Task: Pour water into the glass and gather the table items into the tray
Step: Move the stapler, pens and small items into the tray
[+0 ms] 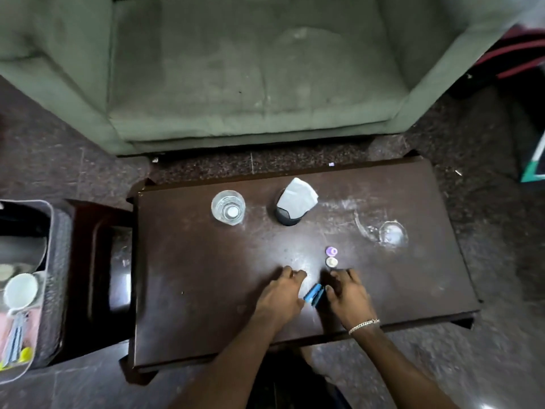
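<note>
A glass (228,206) holding some water stands at the table's far left. At the far right is a clear glass jug (390,233). Two small caps, one purple (332,250) and one pale (331,262), lie just beyond my right hand (349,293). That hand has curled fingers, and its thumb presses a small blue item (313,293). My left hand (281,293) rests on the table beside the blue item with loosely curled fingers, its thumb at the item's near end. The tray (56,246) stands on a low stool to the table's left.
A dark holder with white tissue (296,199) stands mid-table at the back. The tray holds a white cup (20,290) and some cutlery. A green sofa (250,84) sits behind the dark wooden table (191,290). A bag lies on the floor at the far right.
</note>
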Motion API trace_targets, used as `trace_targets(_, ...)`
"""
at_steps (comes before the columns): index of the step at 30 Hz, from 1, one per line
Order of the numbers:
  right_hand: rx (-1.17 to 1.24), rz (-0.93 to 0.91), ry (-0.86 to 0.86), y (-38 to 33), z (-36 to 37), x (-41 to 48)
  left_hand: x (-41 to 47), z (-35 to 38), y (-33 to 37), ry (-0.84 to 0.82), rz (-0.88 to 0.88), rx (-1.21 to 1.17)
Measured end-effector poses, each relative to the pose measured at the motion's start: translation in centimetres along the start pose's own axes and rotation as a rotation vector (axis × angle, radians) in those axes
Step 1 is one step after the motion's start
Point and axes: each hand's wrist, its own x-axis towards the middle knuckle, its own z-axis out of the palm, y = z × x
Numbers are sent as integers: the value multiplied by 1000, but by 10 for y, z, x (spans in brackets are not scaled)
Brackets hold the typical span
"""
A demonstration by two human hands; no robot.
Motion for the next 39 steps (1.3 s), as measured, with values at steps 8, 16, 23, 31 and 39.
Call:
trace_targets(8,146,68,119,-3,-14,37,22,27,38,-31,-63,9)
trace_targets(16,34,135,-21,-13,-8,69,30,33,43,-30,-95,109)
trace_targets(23,17,85,58,-16,-1,57,12,10,-3,102,-159,-21)
trace_targets(31,277,90,166,-86,6,18,-34,-47,-63,498,-200,-243)
trace_targets(39,408,-228,-11,-257,32,-18,-137,-135,-168,856,-284,-347)
